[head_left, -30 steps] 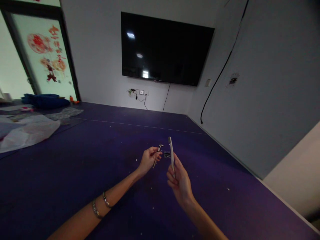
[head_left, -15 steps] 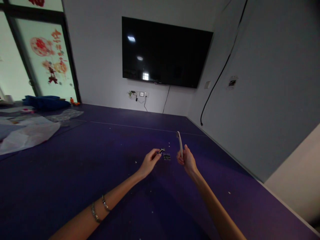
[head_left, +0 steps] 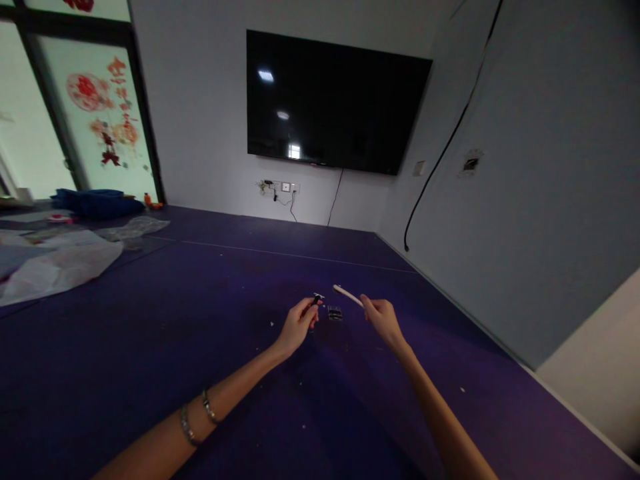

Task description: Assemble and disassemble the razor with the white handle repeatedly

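A pale toothbrush [head_left: 349, 295] extends to the left from my right hand [head_left: 383, 320], whose fingers are closed around its handle. Its head hangs just right of my left hand [head_left: 298, 325]. Between the fingertips of that hand I pinch a small dark part with a light, shiny top [head_left: 318, 297], too small to identify. The toothbrush head and this part are close but apart. Between my hands, on the purple surface [head_left: 215, 320], lies a small dark rectangular piece [head_left: 335, 313] that looks like a circuit board; neither hand touches it.
White crumbs dot the surface. Plastic sheets [head_left: 70, 267] and a dark blue cloth bundle [head_left: 97, 203] lie at the left. A black television [head_left: 335, 100] hangs on the far wall, and a black cable [head_left: 443, 153] dangles along the right wall.
My right hand has turned, swinging the toothbrush from nearly upright to slanting left, its head now near my left hand. The small part in my left fingers has been tilted.
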Tool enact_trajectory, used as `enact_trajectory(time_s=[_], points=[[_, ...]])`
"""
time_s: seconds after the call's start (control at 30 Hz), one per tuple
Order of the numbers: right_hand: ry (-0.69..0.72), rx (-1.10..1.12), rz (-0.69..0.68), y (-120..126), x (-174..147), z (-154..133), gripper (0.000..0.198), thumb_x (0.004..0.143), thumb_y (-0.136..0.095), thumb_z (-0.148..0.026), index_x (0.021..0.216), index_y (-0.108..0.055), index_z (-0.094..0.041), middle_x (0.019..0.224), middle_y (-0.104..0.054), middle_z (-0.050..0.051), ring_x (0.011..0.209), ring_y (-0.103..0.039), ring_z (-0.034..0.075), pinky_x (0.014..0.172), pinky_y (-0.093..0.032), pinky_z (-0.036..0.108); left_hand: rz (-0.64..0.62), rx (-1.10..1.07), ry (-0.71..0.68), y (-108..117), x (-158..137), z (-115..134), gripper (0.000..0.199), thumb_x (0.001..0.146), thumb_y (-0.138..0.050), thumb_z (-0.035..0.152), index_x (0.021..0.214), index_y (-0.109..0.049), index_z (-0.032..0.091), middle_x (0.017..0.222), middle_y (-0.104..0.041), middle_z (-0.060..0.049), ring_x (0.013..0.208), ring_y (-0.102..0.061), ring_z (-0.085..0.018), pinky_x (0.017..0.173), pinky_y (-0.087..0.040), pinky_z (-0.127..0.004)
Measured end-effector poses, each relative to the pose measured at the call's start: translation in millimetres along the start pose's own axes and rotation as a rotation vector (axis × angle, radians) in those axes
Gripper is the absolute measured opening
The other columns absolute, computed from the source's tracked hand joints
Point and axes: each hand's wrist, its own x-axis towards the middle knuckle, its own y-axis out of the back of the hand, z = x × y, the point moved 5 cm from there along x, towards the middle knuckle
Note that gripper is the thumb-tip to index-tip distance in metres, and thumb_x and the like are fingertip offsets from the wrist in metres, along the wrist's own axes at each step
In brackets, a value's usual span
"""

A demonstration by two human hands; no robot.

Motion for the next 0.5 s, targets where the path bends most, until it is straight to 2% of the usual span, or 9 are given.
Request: enact_trajectory(time_s=[0.2,0.5], points=[[0.021,-0.103,-0.072,-15.2,-7.2,-2.9,0.058,0.082,-0.036,-0.054,0.039,-0.045,-0.017,0.037,-0.041,0.000,0.038,-0.041,0.011,0.044,-0.026,0.024,0.005,-0.020,0.010,-4.5,-4.2,-3.4,0.029,0.082,-0.050,0.037,0.095,-0.057,0.013,0.060,-0.044,0.004,0.052,-0.041,-0.007,0.049,-0.034,-0.020],[0.029,-0.028,-0.093,-19.6,-8.4,2.6,0.060,0.083,-0.037,-0.056,0.039,-0.046,-0.017,0.035,-0.038,-0.001,0.037,-0.039,0.010,0.044,-0.025,0.023,-0.007,-0.022,0.008,-6.3,-6.3,-0.9,0.030,0.082,-0.050,0.037,0.097,-0.058,0.012,0.061,-0.044,0.004,0.051,-0.040,-0.007,0.049,-0.033,-0.020]])
